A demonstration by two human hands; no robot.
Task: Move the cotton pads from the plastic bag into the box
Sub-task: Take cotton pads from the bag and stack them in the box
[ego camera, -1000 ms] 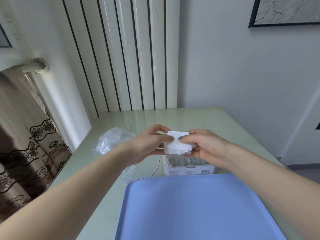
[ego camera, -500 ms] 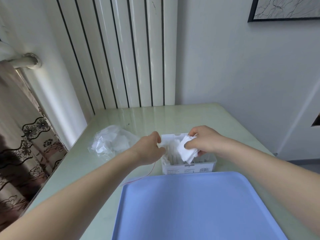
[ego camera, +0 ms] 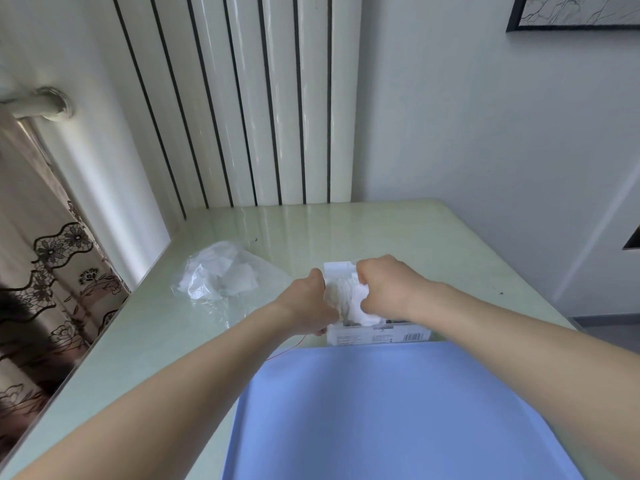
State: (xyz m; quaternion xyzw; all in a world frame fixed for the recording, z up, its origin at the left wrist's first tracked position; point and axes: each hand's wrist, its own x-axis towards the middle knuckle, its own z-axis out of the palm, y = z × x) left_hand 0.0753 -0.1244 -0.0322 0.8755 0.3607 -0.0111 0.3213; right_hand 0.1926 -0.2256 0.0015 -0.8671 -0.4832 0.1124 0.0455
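A small white box (ego camera: 360, 337) with a barcode label stands on the pale green table, just beyond a blue tray. My right hand (ego camera: 384, 289) is over the box, fingers closed on a stack of white cotton pads (ego camera: 363, 306) that sits partly inside the box. My left hand (ego camera: 311, 303) is against the box's left side, fingers curled at its edge. A clear plastic bag (ego camera: 221, 278) holding more white pads lies on the table to the left of the box.
The blue tray (ego camera: 398, 410) fills the near part of the table. A thin red thread (ego camera: 291, 348) lies by the tray's far left corner. A white striped wall panel stands behind the table (ego camera: 346, 230); a patterned curtain hangs at the left.
Both hands held the pad stack in the air above the box; now my right hand has lowered it into the box and my left hand has dropped to the box's left side.
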